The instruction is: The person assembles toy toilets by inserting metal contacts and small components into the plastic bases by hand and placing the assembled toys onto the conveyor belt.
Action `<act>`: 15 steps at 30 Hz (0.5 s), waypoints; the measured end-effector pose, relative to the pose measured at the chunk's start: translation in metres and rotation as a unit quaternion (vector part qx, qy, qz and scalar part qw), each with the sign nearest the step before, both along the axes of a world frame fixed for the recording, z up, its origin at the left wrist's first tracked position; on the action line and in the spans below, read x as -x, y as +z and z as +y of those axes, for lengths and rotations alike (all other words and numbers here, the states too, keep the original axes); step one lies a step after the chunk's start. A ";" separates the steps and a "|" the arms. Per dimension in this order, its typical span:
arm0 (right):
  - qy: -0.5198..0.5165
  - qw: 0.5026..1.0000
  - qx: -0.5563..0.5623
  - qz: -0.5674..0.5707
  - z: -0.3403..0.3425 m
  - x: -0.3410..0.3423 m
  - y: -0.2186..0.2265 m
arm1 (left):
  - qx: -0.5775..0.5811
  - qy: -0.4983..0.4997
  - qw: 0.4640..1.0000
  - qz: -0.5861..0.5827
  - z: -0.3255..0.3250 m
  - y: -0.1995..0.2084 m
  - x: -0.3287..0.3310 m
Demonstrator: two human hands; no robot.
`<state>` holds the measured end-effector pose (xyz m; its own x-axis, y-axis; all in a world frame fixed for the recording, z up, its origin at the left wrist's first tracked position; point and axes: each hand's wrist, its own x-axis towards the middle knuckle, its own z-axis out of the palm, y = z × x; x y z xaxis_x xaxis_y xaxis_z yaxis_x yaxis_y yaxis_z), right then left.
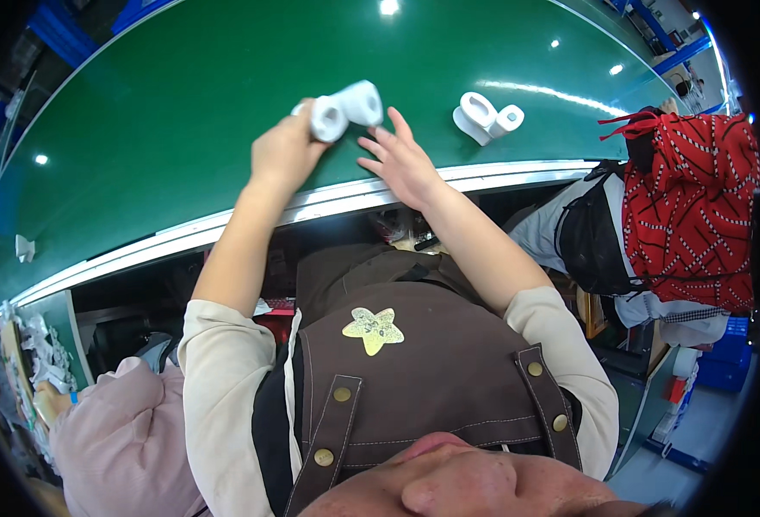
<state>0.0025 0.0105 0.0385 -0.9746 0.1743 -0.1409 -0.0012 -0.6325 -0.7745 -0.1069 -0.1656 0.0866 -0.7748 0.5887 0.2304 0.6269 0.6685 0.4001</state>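
Observation:
My left hand [285, 153] is closed round one end of a small white toilet-shaped piece [361, 103], held just over the green tabletop [182, 112]. The piece is a little blurred; a round opening faces me. Close to its right end, my right hand [404, 162] has its fingers spread and holds nothing. Whether those fingertips touch the piece I cannot tell. To the right, a similar white miniature toilet [481, 117] lies on the table, its oval bowl opening and its tank showing.
A metal strip [337, 200] edges the table in front of me. Far left sits a small white piece [25, 248], and a heap of white pieces [48, 353] lies nearby. People in a pink top [130, 431] and in red patterned cloth [690, 207] are on either side.

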 end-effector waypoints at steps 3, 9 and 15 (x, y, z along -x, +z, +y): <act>-0.027 0.992 0.123 0.012 -0.004 0.013 0.012 | 0.016 -0.092 0.987 0.127 0.015 -0.025 -0.020; -0.163 0.984 0.042 -0.057 -0.001 0.012 0.003 | -0.177 -0.270 0.945 0.053 0.021 -0.022 -0.045; -0.048 0.978 0.196 0.062 0.016 -0.019 -0.003 | -0.526 -0.222 0.732 -0.372 0.019 -0.030 -0.041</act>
<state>0.0210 0.0267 0.0357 -0.9704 0.2212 -0.0970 -0.1528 -0.8731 -0.4630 -0.0662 -0.1468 0.0568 -0.7026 0.6202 0.3487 0.0370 -0.4576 0.8884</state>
